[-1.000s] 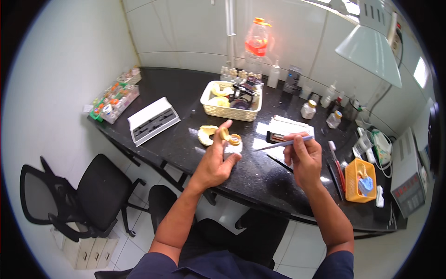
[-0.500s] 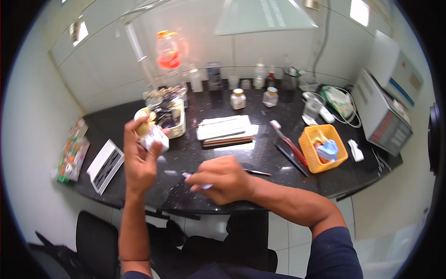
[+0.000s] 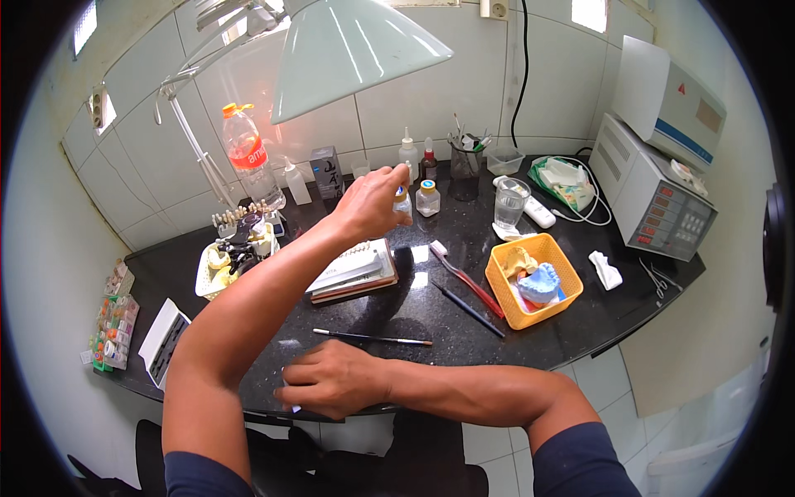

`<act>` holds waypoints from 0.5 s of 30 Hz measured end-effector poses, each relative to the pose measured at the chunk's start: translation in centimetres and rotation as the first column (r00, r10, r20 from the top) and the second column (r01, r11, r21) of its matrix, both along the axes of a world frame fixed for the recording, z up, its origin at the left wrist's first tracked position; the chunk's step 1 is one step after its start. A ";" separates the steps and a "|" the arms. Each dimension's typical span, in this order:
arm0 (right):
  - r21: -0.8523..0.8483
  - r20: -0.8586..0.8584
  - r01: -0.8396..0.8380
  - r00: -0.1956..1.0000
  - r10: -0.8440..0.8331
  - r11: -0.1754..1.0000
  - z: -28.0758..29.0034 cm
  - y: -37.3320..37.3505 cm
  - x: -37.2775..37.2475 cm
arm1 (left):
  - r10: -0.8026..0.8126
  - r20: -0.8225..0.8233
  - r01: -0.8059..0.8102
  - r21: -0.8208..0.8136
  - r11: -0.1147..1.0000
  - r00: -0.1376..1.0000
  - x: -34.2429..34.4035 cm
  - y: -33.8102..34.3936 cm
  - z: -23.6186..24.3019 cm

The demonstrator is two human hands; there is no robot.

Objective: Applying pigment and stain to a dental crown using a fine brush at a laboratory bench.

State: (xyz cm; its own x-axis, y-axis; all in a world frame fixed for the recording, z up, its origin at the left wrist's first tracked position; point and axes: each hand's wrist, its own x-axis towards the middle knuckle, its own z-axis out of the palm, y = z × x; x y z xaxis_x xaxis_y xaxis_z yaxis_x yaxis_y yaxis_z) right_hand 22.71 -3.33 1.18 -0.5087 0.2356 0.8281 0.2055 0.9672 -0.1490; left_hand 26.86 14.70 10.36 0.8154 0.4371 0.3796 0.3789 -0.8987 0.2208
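Note:
My left hand [image 3: 373,200] reaches across to the back of the black desk [image 3: 530,348], fingers closed on a small yellow-lidded jar [image 3: 403,207], beside a similar jar [image 3: 427,199]. Its forearm passes near the white basket [image 3: 207,277] of dark and pale items and a stack of pale boards [image 3: 352,282]. My right hand [image 3: 327,378] is low near the front edge, fingers curled and slightly blurred around a pale lilac tool [image 3: 294,406], mostly hidden. Just beyond it lies a thin brush [image 3: 373,338].
A lamp shade [image 3: 356,54] overhangs the back. Bottles [image 3: 296,184] line the wall. At right are a toothbrush [image 3: 464,277], yellow basket with casts [image 3: 517,315], glass [image 3: 509,205] and grey machine [image 3: 662,207]. A white case [image 3: 163,340] and organizer [image 3: 116,331] are at left.
My left hand has moved from left of centre to the back with the jar. My right hand has dropped toward the front edge. The view has turned rightward.

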 end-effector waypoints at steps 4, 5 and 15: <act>0.028 0.015 0.002 1.000 -0.002 1.000 -0.6 0.1 -0.2 | 0.097 -0.207 -0.084 0.070 0.994 0.974 2.4 1.5 -1.0; 0.015 0.001 -0.009 1.000 0.009 1.000 -0.5 0.1 -0.2 | 0.130 -0.278 -0.106 0.097 0.990 0.952 2.7 1.8 -1.3; -0.020 0.010 -0.001 1.000 0.001 1.000 -0.9 0.5 0.1 | 0.240 -0.319 -0.180 0.206 0.962 0.917 6.1 2.1 -2.3</act>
State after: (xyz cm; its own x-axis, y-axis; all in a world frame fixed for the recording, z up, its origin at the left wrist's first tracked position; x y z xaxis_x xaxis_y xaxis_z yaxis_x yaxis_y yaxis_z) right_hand 22.79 -2.81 0.25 -0.5172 0.2512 0.8182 0.2062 0.9644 -0.1658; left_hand 32.93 16.77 8.09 0.8041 0.5662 0.1813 0.5880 -0.8024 -0.1019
